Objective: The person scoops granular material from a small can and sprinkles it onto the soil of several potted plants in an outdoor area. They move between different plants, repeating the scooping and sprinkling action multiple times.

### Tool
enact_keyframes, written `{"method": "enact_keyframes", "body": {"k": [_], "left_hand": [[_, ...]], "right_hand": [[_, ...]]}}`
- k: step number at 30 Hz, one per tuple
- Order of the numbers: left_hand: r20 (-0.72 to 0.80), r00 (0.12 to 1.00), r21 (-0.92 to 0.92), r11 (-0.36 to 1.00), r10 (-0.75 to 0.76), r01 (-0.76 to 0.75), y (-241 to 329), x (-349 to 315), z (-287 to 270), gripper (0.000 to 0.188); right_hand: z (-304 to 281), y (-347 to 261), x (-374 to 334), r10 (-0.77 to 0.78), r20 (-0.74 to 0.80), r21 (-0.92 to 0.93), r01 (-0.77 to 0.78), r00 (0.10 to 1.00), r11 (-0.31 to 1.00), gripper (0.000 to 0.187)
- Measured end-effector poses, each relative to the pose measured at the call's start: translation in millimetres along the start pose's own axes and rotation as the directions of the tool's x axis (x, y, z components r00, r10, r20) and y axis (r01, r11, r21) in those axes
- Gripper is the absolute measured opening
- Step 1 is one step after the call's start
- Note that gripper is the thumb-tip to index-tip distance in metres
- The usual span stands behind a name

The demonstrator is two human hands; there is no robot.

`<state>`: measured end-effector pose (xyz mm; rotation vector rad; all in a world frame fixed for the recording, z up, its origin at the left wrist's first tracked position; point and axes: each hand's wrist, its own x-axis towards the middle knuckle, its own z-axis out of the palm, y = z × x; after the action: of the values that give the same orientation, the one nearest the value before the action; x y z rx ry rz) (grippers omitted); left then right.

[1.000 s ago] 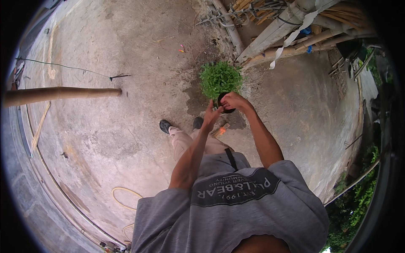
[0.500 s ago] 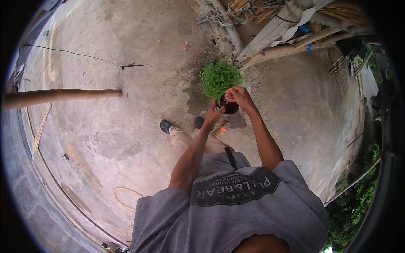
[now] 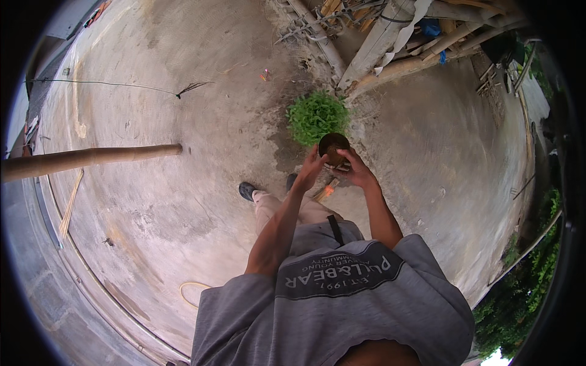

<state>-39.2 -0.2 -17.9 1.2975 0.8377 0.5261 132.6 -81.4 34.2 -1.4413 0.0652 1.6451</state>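
A small dark round pot (image 3: 332,143) with brown soil-like contents sits between my two hands, its open mouth facing up. My left hand (image 3: 312,168) is closed around its left side. On the right side my right hand (image 3: 354,169) grips it, the thumb lying at the near rim. Just beyond the pot grows a dense clump of green leafy seedlings (image 3: 316,117); whatever holds them is hidden under the leaves.
A wooden piece with a bright orange patch (image 3: 328,191) lies near my feet. A bamboo pole (image 3: 97,157) juts in from the left, and a thin cord (image 3: 110,83) stretches beyond it. Far right are wooden beams (image 3: 384,46). A pale hose (image 3: 186,293) curves at lower left.
My right hand has come down from over the pot's mouth to its right side and now grips it. The pot has tilted so that more of its mouth shows.
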Motion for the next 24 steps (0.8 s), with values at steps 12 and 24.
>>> {"method": "enact_keyframes", "body": {"k": [12,24], "left_hand": [[0.191,0.981,0.584,0.806,-0.017,-0.1,21.9,45.5,59.3,0.038],[0.438,0.879,0.749,0.618,-0.187,-0.241,-76.7,60.1,89.2,0.026]], "right_hand": [[-13.6,31.3,-14.3,-0.255,-0.228,-0.196,0.212,0.94,0.957,0.081],[-16.1,42.9,-33.0,-0.204,-0.132,-0.055,0.198,0.97,0.979,0.089]]}}
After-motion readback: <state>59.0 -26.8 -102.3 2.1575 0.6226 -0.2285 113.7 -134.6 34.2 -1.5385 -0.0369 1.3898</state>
